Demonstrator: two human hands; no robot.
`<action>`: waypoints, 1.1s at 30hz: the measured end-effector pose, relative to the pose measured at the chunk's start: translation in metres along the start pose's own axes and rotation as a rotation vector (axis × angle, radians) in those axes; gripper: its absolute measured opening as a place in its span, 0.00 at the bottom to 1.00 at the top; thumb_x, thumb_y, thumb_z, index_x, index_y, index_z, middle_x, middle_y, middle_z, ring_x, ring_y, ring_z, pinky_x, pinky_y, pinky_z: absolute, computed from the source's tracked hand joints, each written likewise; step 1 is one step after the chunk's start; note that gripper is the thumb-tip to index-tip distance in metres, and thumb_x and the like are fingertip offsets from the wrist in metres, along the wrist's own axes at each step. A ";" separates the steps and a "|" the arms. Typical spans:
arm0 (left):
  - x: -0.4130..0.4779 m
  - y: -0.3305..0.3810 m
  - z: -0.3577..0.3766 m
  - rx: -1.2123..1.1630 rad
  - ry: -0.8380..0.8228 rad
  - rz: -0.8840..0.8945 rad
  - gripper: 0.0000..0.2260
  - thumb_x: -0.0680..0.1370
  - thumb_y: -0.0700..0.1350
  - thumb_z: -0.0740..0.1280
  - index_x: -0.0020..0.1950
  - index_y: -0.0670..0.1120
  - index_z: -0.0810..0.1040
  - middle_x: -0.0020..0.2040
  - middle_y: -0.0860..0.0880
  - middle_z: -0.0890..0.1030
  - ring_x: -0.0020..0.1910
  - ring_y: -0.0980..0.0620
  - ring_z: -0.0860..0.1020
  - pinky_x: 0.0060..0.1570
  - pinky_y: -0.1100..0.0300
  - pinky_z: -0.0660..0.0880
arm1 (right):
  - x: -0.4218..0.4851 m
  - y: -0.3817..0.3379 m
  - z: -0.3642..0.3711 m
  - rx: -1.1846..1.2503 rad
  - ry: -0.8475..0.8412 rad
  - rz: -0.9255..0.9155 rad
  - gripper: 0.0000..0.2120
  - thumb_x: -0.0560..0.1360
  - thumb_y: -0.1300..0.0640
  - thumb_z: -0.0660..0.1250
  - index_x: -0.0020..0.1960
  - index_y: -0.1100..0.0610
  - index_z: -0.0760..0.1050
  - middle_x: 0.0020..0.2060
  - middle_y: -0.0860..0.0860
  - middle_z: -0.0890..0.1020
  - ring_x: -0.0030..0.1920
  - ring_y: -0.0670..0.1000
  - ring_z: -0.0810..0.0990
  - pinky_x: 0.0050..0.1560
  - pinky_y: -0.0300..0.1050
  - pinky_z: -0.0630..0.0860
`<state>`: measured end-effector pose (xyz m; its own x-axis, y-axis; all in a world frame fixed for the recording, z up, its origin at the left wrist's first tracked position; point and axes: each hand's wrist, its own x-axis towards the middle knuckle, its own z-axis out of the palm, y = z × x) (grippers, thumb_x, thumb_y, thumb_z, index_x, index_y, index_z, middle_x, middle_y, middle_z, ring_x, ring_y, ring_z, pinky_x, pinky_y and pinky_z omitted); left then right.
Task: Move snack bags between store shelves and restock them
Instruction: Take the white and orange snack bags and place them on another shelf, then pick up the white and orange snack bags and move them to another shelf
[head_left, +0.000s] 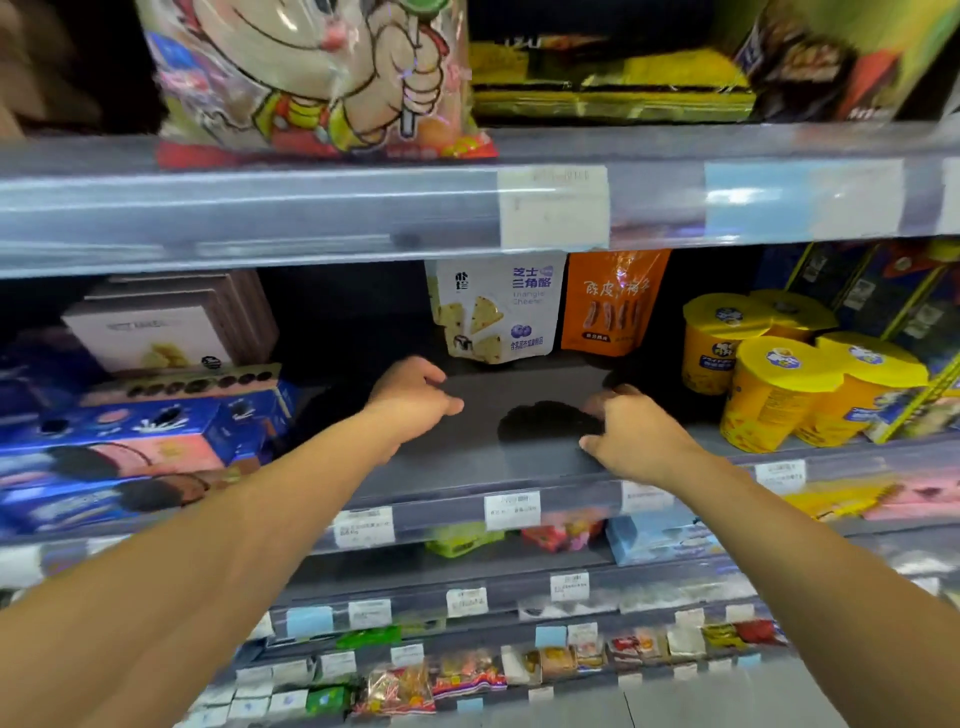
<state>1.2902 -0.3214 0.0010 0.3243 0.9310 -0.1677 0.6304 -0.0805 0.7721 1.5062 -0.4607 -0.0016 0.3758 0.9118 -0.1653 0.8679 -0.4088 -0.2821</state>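
The left hand (410, 400) and right hand (636, 436) hover over the shelf (467, 462) near its front edge, each grip released and empty. The white snack bag (493, 306) and orange snack bag (613, 301) stand at the back edge. The next move is probably to reach deeper and grasp one.

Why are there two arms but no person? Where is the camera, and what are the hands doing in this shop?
The camera sits on a person's head, so you see only their arms, as if you were looking through their eyes. There is just this one picture. The left hand and the right hand reach over a bare grey part of the middle shelf. Neither hand holds anything, and the fingers are loosely bent. At the back of the shelf stand a white cheese bag and an orange bag. To the right are yellow cups, and to the left are blue boxes. On the shelf above is a big cartoon bag.
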 end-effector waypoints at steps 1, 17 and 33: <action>-0.019 0.001 -0.009 0.065 -0.030 0.026 0.17 0.71 0.46 0.76 0.58 0.49 0.77 0.53 0.50 0.78 0.53 0.49 0.78 0.50 0.58 0.73 | -0.010 -0.014 -0.003 0.001 -0.012 -0.030 0.23 0.75 0.50 0.69 0.68 0.55 0.72 0.64 0.58 0.74 0.64 0.59 0.74 0.62 0.50 0.74; -0.361 -0.105 -0.202 0.745 -0.268 -0.345 0.14 0.78 0.53 0.68 0.52 0.42 0.74 0.47 0.44 0.71 0.42 0.45 0.72 0.40 0.58 0.69 | -0.227 -0.294 0.025 -0.382 -0.417 -0.822 0.20 0.80 0.50 0.63 0.63 0.65 0.74 0.61 0.62 0.78 0.59 0.62 0.77 0.56 0.54 0.76; -0.582 -0.350 -0.499 0.583 -0.030 -0.603 0.14 0.75 0.52 0.71 0.52 0.43 0.80 0.45 0.45 0.79 0.40 0.47 0.74 0.40 0.56 0.71 | -0.416 -0.674 0.128 -0.552 -0.445 -1.160 0.20 0.79 0.49 0.63 0.33 0.57 0.67 0.31 0.52 0.68 0.30 0.52 0.64 0.33 0.46 0.64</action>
<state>0.5289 -0.6568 0.1344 -0.1721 0.8642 -0.4728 0.9627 0.2493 0.1052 0.7232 -0.5697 0.1360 -0.6978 0.5862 -0.4117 0.6659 0.7426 -0.0714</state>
